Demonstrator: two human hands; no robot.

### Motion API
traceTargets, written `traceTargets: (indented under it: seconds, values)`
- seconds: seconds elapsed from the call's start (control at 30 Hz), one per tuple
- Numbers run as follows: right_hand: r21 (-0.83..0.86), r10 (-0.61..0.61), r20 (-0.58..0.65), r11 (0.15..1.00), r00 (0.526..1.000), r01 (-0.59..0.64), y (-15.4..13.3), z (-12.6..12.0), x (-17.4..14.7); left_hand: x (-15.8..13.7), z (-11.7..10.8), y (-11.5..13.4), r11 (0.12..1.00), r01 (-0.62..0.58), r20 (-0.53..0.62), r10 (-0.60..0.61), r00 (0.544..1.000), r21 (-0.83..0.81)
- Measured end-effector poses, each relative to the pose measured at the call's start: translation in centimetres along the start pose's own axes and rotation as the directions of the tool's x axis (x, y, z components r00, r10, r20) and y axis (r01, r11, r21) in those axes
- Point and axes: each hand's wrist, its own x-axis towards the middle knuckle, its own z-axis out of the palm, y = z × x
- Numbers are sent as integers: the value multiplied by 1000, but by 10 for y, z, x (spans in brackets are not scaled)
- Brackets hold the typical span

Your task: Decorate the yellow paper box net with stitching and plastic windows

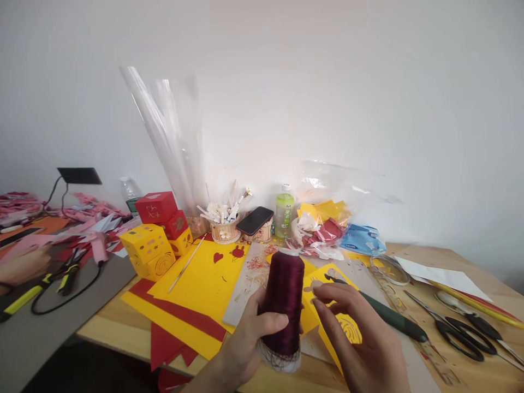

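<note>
My left hand is wrapped round a cone of dark purple thread, held upright, with loose strands tangled round its base. To the right of the cone is my right hand, apart from it, with thumb and index fingertips brought close in a pinch. Any thread between those fingertips is too fine to make out. Behind and below my right hand lies yellow paper with cut-out patterns, partly hidden by the fingers. A dark green-handled tool lies beside that hand on the grey board.
Black-handled scissors, a ruler and a tape roll lie right. Yellow and red paper boxes stand left. A phone, green bottle and scrap bag sit behind. Another person's hand shows far left, near pliers.
</note>
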Motion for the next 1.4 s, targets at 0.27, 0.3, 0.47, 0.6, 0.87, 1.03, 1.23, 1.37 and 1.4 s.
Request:
traceTargets:
  seconds: [0.27,0.3,0.47,0.6,0.87,1.03,1.23,1.37,1.4]
  values:
    - [-136,-141,41,980,989,146,-3,4,6,-5,-2,-3,997,-6,-30,8,1000,76]
    - [-147,-149,47,977,988,154,-3,4,7,-6,-1,-2,996,-7,-33,10,999,90]
    - [-153,-186,40,970,982,190,-2,4,10,-9,3,3,996,11,-29,-9,1000,90]
    - [-56,-67,82,996,994,72,0,3,7,-9,6,3,995,71,-1,-71,997,-77]
    - [130,209,183,963,961,-234,5,-1,-2,-3,-4,-8,916,209,235,-132,963,-343]
    - [278,359,197,872,912,-403,0,3,-5,-1,-2,-7,882,228,282,-115,953,-411]
    - [278,488,79,827,869,-489,8,2,-9,-2,4,-5,941,174,114,-147,983,-291]
    - [355,505,206,760,838,-545,1,10,-10,-2,8,2,999,-34,-79,37,996,28]
    - [408,514,261,708,817,-576,-3,14,-10,-1,9,3,990,-66,-91,77,993,126]
